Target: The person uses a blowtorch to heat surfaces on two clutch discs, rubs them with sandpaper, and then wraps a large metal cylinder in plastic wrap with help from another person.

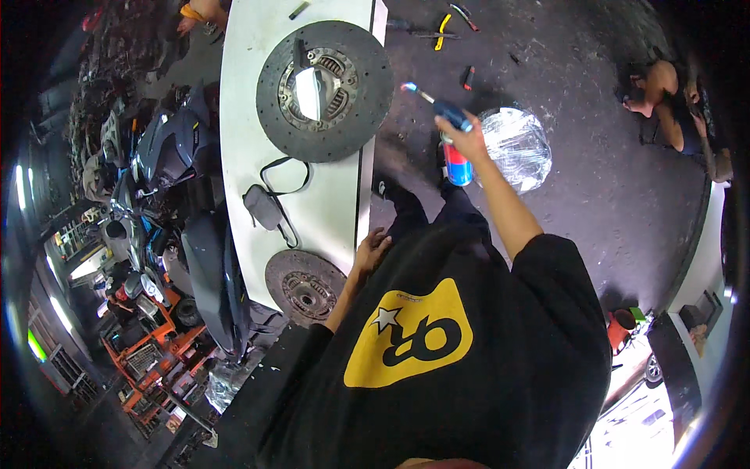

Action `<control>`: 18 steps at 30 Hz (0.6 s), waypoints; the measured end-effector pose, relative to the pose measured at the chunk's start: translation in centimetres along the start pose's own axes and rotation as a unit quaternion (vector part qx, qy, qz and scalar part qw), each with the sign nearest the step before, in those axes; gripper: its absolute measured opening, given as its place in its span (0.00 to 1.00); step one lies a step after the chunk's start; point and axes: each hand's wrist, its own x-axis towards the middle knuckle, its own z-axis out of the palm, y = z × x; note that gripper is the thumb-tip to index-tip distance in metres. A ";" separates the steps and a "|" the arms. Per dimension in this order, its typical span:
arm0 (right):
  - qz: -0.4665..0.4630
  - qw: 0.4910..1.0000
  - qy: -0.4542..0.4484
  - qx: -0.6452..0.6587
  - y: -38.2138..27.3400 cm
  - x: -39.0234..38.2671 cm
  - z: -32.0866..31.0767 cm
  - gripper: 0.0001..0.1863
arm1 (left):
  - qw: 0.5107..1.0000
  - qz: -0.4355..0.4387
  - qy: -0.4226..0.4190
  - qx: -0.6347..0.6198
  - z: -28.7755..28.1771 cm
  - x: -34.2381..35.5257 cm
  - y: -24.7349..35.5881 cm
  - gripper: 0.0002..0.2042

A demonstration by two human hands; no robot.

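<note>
Blowtorch (451,114) with blue-and-red can (458,168), upper centre; right hand (468,141) gripping it. Probably rigid, fairly light, smooth-sided; best held by the body, clear of the likely hot nozzle (425,96). Left hand (373,250), centre, loosely open, apparently empty.

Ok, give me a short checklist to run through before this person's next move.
1. Torch held: ok, the right hand grips the torch.
2. Left hand away from the nozzle: ok, it is by the white table's edge.
3. Flame state: cannot tell; the tip shows a bright glint.
4. Large disc on the white table: ok.
5. Soft items off the table: not ok, a grey pouch lies there.
6. Gap to the plastic-wrapped bundle: cannot tell.
</note>
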 end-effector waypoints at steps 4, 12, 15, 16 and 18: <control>0.057 0.975 -0.209 -0.039 -2.0 3.6 -1.6 0.20 | 1.000 0.002 0.022 0.016 -1.4 -0.7 -2.4 0.29; 0.103 0.958 -0.269 0.009 -2.7 6.7 -1.9 0.18 | 0.998 -0.040 0.047 -0.013 -1.7 -1.7 -1.8 0.27; 0.104 0.970 -0.222 0.001 -3.0 5.9 -1.5 0.17 | 0.998 -0.039 0.058 -0.010 -1.8 -1.3 -2.1 0.27; 0.081 0.982 -0.166 0.025 -2.9 5.9 -1.3 0.16 | 0.997 -0.043 0.059 -0.001 -1.8 -1.2 -2.1 0.27; 0.071 0.990 -0.120 0.036 -2.6 6.0 -1.0 0.16 | 0.999 -0.024 0.048 -0.004 -1.8 -0.5 -2.4 0.27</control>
